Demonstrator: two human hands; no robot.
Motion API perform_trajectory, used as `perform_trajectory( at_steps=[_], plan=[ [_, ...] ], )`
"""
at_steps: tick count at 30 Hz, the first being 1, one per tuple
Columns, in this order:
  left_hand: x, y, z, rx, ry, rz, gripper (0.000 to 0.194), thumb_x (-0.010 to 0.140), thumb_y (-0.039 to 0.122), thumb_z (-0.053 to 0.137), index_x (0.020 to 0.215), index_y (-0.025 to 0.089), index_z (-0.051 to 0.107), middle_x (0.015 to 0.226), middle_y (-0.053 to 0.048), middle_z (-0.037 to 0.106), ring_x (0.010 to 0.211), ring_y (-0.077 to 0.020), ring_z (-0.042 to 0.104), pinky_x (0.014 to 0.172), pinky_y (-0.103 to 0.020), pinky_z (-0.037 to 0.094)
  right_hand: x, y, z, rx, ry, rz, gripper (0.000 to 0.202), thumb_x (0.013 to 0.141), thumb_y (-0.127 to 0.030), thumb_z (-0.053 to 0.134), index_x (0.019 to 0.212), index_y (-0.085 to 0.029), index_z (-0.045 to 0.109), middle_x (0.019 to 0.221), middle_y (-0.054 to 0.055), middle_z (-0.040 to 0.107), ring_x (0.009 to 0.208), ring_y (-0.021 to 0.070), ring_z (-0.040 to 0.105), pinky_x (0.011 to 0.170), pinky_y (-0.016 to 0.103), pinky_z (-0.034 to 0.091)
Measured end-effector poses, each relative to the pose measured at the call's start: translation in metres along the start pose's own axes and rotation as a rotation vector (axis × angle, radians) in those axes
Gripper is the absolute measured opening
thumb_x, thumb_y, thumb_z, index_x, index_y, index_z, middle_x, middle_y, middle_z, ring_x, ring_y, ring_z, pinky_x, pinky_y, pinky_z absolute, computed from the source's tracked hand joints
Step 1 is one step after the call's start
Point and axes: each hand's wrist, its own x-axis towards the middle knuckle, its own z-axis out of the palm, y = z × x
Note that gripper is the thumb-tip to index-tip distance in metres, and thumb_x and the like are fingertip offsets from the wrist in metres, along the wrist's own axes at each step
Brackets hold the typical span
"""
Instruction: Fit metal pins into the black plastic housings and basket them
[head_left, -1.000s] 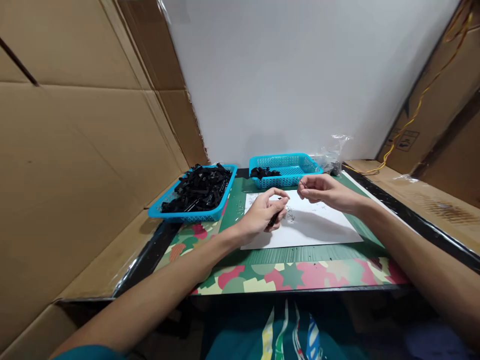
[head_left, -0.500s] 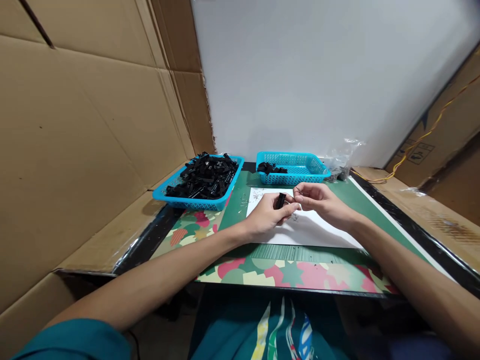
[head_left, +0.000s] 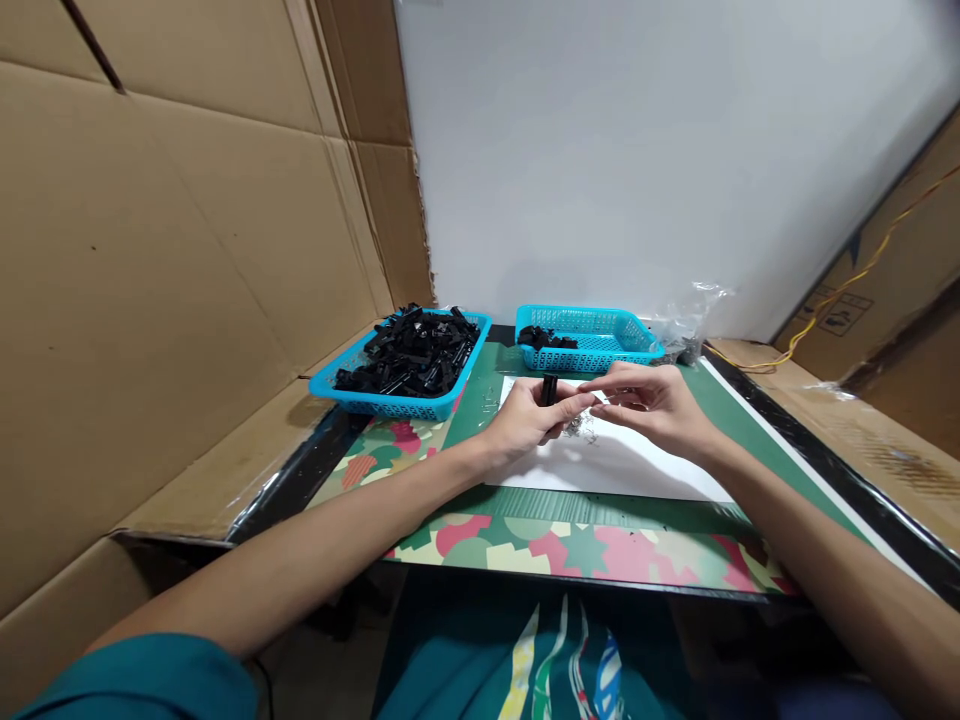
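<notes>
My left hand (head_left: pixel 517 428) is closed around a small black plastic part (head_left: pixel 550 389), which sticks up between thumb and fingers. Close against its fingertips is my right hand (head_left: pixel 656 405), with thumb and index finger bent in a pinch. Whatever lies between those fingers is too small to make out. Both hands hover over a white sheet of paper (head_left: pixel 637 472). Beneath them, a little heap of thin metal pieces (head_left: pixel 581 427) lies on the sheet.
At the left, a blue basket (head_left: pixel 390 407) is heaped with black plastic parts (head_left: pixel 420 350). A second blue basket (head_left: pixel 619 358) at the back holds a few black pieces (head_left: pixel 546 338). Beside it stands a clear plastic bag (head_left: pixel 686 325). Cardboard (head_left: pixel 187 230) walls the left side.
The black part has turned more upright in my left hand. My right hand has come in against the left fingertips, its fingers stretched further left. More of the metal heap shows.
</notes>
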Motion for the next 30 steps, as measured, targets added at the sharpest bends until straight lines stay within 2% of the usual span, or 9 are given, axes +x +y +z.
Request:
perform_trajectory(
  at_steps=[3,9,16,19,24,30],
  plan=[
    [0.000,0.001,0.000,0.015,-0.017,0.001,0.043,0.085,0.054,0.081,0.090,0.012,0.077,0.059,0.005,0.045,0.053,-0.0073,0.035,0.050,-0.025,0.026,0.000,0.002,0.001,0.028,0.009,0.022,0.025,0.087,-0.042,0.084,0.103,-0.024,0.086,0.080,0.004,0.065,0.068,0.0157,0.054,0.056,0.030,0.040],
    [0.000,0.001,0.001,0.042,-0.028,0.011,0.041,0.086,0.054,0.079,0.089,0.013,0.076,0.062,0.004,0.048,0.054,-0.0080,0.038,0.052,-0.025,0.029,-0.001,0.005,0.001,0.076,0.020,0.049,0.025,0.090,-0.044,0.081,0.100,-0.021,0.085,0.086,0.007,0.071,0.075,0.0189,0.061,0.063,0.033,0.047],
    [0.000,0.002,0.000,0.080,-0.038,0.040,0.048,0.083,0.060,0.080,0.087,0.013,0.077,0.057,0.004,0.046,0.052,-0.0083,0.037,0.051,-0.026,0.026,-0.001,0.001,0.001,0.091,-0.022,0.042,0.021,0.087,-0.040,0.084,0.096,-0.021,0.084,0.085,0.006,0.070,0.071,0.0169,0.060,0.060,0.032,0.046],
    [0.000,0.002,-0.001,0.086,-0.038,0.051,0.047,0.083,0.061,0.081,0.081,0.013,0.076,0.057,0.004,0.047,0.053,-0.0086,0.037,0.052,-0.026,0.026,-0.001,-0.004,0.000,0.015,-0.022,0.022,0.021,0.088,-0.041,0.083,0.095,-0.021,0.084,0.081,0.005,0.068,0.067,0.0154,0.055,0.056,0.031,0.041],
    [0.002,0.000,-0.002,0.092,-0.011,0.027,0.050,0.082,0.063,0.080,0.076,0.013,0.074,0.057,0.003,0.047,0.053,-0.0090,0.037,0.052,-0.026,0.028,-0.002,-0.004,-0.001,-0.273,0.018,-0.094,0.016,0.093,-0.038,0.076,0.097,-0.025,0.085,0.072,0.001,0.061,0.060,0.0135,0.047,0.053,0.031,0.035],
    [0.002,0.005,-0.003,0.100,-0.018,0.018,0.050,0.084,0.062,0.078,0.069,0.015,0.068,0.058,0.003,0.047,0.053,-0.0090,0.037,0.053,-0.027,0.028,-0.004,0.004,0.004,-0.355,0.103,-0.208,0.017,0.096,-0.037,0.072,0.093,-0.027,0.086,0.074,0.004,0.065,0.060,0.0157,0.054,0.052,0.032,0.040]
  ],
)
